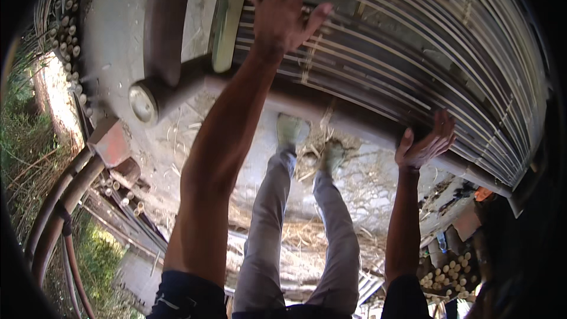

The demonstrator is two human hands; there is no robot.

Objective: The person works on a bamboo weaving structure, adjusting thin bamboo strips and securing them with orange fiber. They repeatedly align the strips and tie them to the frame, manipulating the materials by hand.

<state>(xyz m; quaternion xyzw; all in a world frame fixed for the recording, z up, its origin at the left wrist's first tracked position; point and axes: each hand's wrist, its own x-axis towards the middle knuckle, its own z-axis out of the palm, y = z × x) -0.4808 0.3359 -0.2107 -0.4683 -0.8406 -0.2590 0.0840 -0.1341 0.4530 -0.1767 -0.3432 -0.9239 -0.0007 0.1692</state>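
A large bamboo slatted panel (378,62) fills the upper right, its thin strips tied across with pale bindings. A thick brown bamboo pole (348,119) runs along its near edge. My left hand (286,15) reaches far over the slats near their left end, fingers spread, slightly blurred; whether it touches them I cannot tell. My right hand (426,142) lies over the near pole farther right, thumb apart and fingers stretched toward the slats. Neither hand shows anything held. A green-yellow bamboo piece (228,23) stands left of my left hand.
Another thick pole (167,20) meets the near pole's cut end (143,103) at left. Red bricks (110,142) and curved poles (65,218) stand at the left edge. Cut bamboo (449,274) is stacked lower right. My feet (292,130) are on the littered concrete floor (378,183).
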